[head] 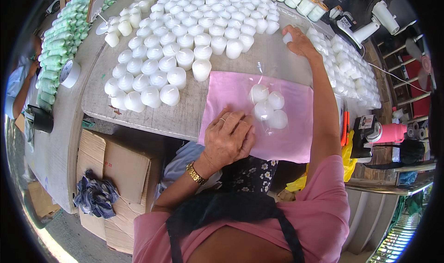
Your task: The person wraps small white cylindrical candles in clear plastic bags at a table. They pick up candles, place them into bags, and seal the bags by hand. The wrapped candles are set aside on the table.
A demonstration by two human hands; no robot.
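Observation:
My left hand, with a ring and a gold watch, rests with bent fingers on a pink cloth; its fingertips are hidden from above. Right beside it lies a clear plastic wrapper around several white votive candles. At the far right of the table my right hand is stretched out, its fingers around a small whitish object, possibly a candle. Rows of loose white votive candles with wicks stand left of and beyond the cloth.
Wrapped candle packs are stacked at the right, near a fan. Green-tinted packs line the left, by a tape roll. A cardboard box stands below the table edge. Another person's arm shows far left.

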